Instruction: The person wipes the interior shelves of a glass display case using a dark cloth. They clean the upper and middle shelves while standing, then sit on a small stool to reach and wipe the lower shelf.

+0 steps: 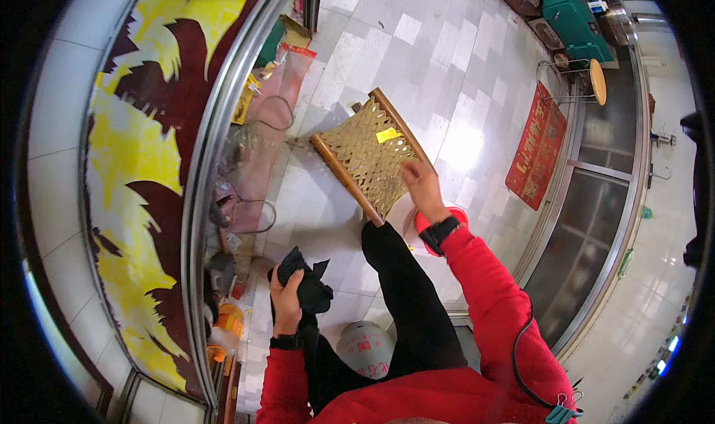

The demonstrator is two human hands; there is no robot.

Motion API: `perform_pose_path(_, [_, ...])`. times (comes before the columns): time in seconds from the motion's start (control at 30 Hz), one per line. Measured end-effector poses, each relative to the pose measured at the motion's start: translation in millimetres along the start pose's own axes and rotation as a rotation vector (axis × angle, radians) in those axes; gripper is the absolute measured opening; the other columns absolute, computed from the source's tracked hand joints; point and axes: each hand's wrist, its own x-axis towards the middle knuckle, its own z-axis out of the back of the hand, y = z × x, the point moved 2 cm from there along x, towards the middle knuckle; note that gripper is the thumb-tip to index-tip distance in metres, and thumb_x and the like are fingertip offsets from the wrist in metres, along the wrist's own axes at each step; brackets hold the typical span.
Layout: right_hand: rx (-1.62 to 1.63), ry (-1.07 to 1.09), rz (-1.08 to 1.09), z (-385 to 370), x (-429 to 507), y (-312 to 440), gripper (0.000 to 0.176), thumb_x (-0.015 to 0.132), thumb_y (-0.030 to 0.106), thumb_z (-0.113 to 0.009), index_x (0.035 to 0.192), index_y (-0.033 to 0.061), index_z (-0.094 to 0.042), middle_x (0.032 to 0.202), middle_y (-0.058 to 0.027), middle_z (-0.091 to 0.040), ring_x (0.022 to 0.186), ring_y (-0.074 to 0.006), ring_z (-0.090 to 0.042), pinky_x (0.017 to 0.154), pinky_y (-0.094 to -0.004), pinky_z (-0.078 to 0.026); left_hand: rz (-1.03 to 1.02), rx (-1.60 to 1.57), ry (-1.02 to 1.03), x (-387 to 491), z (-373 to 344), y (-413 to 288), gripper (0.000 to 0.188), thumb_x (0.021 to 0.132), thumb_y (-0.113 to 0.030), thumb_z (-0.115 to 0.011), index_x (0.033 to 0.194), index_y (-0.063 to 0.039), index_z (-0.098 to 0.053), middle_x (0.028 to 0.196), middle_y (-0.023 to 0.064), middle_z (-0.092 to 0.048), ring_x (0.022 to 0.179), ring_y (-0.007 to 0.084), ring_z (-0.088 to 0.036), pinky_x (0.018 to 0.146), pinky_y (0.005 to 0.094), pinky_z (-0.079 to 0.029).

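My left hand (286,304) is closed around a crumpled black cloth (310,293), held beside my left leg. A small stool with a woven seat (357,153) and rounded wooden rails (346,178) stands in front of me, its near corner by my right knee. On the weave lies a small yellow slip of paper (388,135). My right hand (425,192) is over the right part of the seat, fingers bent and blurred. Whether it touches the weave or pinches something small cannot be made out.
Beside my right wrist is a red-rimmed bucket (461,216). A grey cylinder (363,343) with red writing stands between my legs. Plastic bags (285,89) and an orange-labelled bottle (228,329) line the left side. Rightward are a red mat (537,145), a round stool (597,82) and sliding doors (592,223).
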Motion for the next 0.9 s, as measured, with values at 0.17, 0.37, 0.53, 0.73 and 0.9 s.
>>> perform_pose_path(0.17, [-0.170, -0.206, 0.136, -30.1, 76.9, -57.7, 0.024, 0.092, 0.017, -0.067, 0.111, 0.0026, -0.069, 0.093, -0.0188, -0.065, 0.086, -0.0359, -0.066, 0.079, -0.0438, -0.053, 0.094, -0.093, -0.020, 35.6, 21.0, 64.3, 0.024, 0.091, -0.006, -0.070, 0.113, -0.001, -0.064, 0.099, -0.0006, -0.066, 0.085, 0.0101, -0.062, 0.077, 0.0238, -0.050])
perform_pose_path(0.37, [-0.260, -0.176, -0.001, -51.3, 104.1, -75.2, 0.023, 0.089, 0.018, -0.072, 0.106, 0.0027, -0.070, 0.097, -0.0176, -0.068, 0.087, -0.0331, -0.068, 0.080, -0.0406, -0.054, 0.112, 0.004, -0.016, 59.4, 34.3, 120.6, 0.026, 0.090, -0.010, -0.074, 0.113, -0.002, -0.064, 0.098, -0.0009, -0.065, 0.086, 0.0089, -0.059, 0.080, 0.0232, -0.049])
perform_pose_path(0.53, [-0.068, -0.144, 0.034, -51.3, 104.5, -50.5, 0.018, 0.089, 0.013, -0.073, 0.100, -0.0005, -0.070, 0.088, -0.0102, -0.071, 0.077, -0.0191, -0.066, 0.074, -0.0319, -0.054, 0.125, 0.059, 0.027, 64.1, 38.9, 122.4, 0.028, 0.089, -0.012, -0.074, 0.114, -0.001, -0.064, 0.099, -0.0003, -0.066, 0.088, 0.0091, -0.060, 0.082, 0.0232, -0.049])
perform_pose_path(0.73, [0.367, -0.035, 0.121, -34.4, 120.3, -6.3, 0.050, 0.098, 0.018, -0.066, 0.139, -0.0046, -0.048, 0.117, -0.0152, -0.069, 0.101, -0.0185, -0.065, 0.087, -0.0292, -0.053, 0.140, -0.057, 0.055, 67.3, 38.4, 104.5, 0.029, 0.089, -0.011, -0.073, 0.115, 0.000, -0.064, 0.101, 0.0008, -0.067, 0.090, 0.0094, -0.061, 0.084, 0.0238, -0.049])
perform_pose_path(0.9, [-0.078, 0.127, -0.173, -35.0, 140.9, -47.6, 0.084, 0.086, 0.042, -0.078, 0.147, -0.0036, -0.042, 0.125, -0.0195, -0.065, 0.110, -0.0236, -0.064, 0.096, -0.0340, -0.050, 0.088, -0.061, 0.054, 70.8, 48.8, 92.2, 0.032, 0.089, -0.009, -0.073, 0.118, -0.001, -0.063, 0.104, 0.0027, -0.068, 0.091, 0.0108, -0.063, 0.085, 0.0249, -0.051])
